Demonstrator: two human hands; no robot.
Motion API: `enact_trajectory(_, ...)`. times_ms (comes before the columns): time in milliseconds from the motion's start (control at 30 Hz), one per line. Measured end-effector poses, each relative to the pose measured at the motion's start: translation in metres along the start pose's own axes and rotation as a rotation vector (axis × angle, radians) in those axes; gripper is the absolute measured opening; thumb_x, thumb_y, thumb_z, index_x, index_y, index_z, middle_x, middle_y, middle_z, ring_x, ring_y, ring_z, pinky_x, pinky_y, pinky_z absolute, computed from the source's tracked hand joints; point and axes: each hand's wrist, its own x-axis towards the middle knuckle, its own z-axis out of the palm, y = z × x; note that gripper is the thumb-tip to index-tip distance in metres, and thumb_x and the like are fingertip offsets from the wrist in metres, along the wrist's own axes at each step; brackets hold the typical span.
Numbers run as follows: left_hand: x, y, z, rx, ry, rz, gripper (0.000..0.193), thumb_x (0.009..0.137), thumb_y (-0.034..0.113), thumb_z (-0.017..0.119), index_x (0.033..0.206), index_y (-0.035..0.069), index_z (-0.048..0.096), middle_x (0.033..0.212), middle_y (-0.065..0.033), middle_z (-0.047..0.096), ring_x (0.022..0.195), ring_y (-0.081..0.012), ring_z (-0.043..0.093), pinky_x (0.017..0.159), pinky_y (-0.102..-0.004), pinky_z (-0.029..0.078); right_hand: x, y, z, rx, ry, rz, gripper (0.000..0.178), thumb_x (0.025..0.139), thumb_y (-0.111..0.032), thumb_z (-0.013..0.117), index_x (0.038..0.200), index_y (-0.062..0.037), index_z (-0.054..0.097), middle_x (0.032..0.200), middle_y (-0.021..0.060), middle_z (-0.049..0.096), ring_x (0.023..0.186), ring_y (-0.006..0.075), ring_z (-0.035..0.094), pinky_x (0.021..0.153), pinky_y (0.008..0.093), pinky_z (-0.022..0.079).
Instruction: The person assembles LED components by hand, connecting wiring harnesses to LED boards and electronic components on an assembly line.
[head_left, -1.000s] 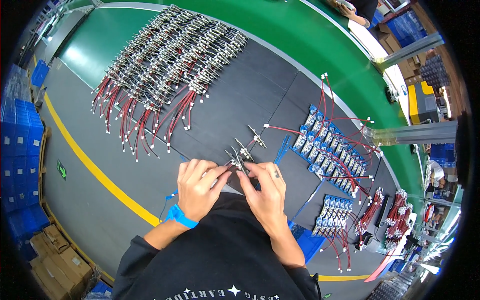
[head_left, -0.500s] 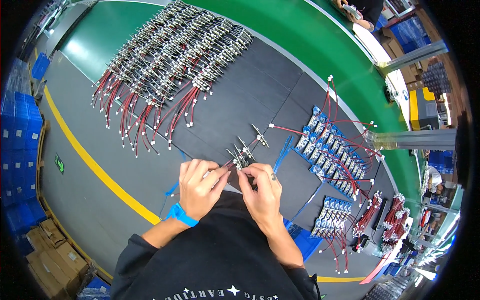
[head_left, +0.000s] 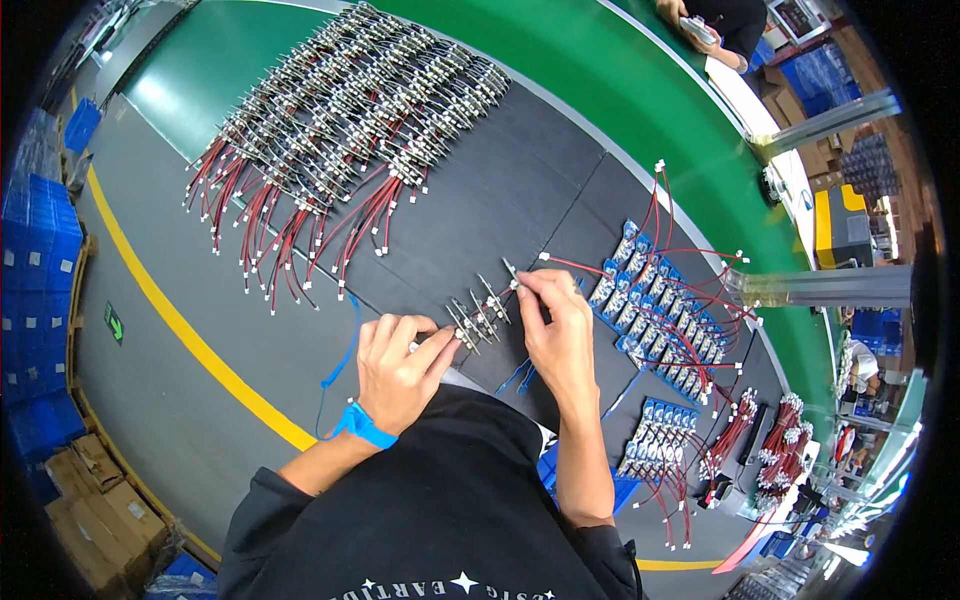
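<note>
- Background: green surface (head_left: pixel 600 110) curving past 12 o'clock; dark matting (head_left: pixel 520 160) across the centre; yellow floor line (head_left: pixel 200 345) at 8 to 9 o'clock; metal post (head_left: pixel 830 285) at 3 o'clock.
- At 10 to 11 o'clock: dense bank of wired boards (head_left: pixel 350 130), rows overlapping, red leads (head_left: pixel 290 245) trailing off the near side.
- At 3 o'clock: blue-backed boards (head_left: pixel 650 300) in close rows, leads crossing above; at 4 o'clock, a smaller blue-backed set (head_left: pixel 658 440) and bundled leads (head_left: pixel 785 450).
- At dial centre: short row of boards (head_left: pixel 478 318), seemingly on edge, close together.
- Left hand (head_left: pixel 400 370), 8 o'clock: thumb and forefinger pinched on the near end of that row.
- Right hand (head_left: pixel 560 325), 4 o'clock: fingertips at the lower end of the far board (head_left: pixel 509 268), 1 o'clock; firmness of grip, cannot tell.
- Risk: toppling or rubbing within the row, from narrow edges and tight spacing.
- Risk: far board slipping or twisting, from contact at one end only.
- Risk: strained joints, from any pull on a snagged lead.
- Risk: boards dragged, from blue cord (head_left: pixel 352 345) at 8 o'clock, apparently running to the wristband (head_left: pixel 365 428).
- Risk: blue-backed rows disturbed, from a wide rightward swing of the forearm.
</note>
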Motion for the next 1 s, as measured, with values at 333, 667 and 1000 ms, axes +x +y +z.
enact_trajectory(333,0.001,0.004,0.001,-0.001,0.001,-0.039,0.016,0.073,0.011,0.074,0.088,0.009,0.071,0.083,0.0009,0.057,0.075,-0.0188,0.051,0.068,-0.0341,0.035,-0.012,-0.013,0.0,0.203,-0.159,0.069,0.018,0.082,-0.001,0.063,0.1,0.0027,0.064,0.095,0.0164,0.062,0.084,0.0326,0.062,0.074,0.0371,0.049)
enact_trajectory(667,-0.004,0.006,-0.005,-0.012,0.003,-0.139,0.015,0.072,0.009,0.074,0.087,0.008,0.07,0.082,0.0002,0.058,0.072,-0.0179,0.054,0.064,-0.0333,0.04,-0.019,-0.029,-0.007,0.012,-0.108,-0.064,0.017,0.073,-0.007,0.075,0.088,-0.0035,0.068,0.084,0.0115,0.055,0.078,0.0271,0.058,0.067,0.0365,0.048)
enact_trajectory(1000,-0.004,0.004,0.0,-0.056,0.031,-0.162,0.014,0.072,0.008,0.073,0.085,0.007,0.068,0.081,-0.0004,0.057,0.07,-0.0191,0.054,0.061,-0.0335,0.042,-0.025,-0.032,0.008,0.031,-0.099,-0.004,0.012,0.074,0.0,0.072,0.083,0.0,0.066,0.073,0.0106,0.06,0.056,0.0229,0.058,0.053,0.0318,0.047)
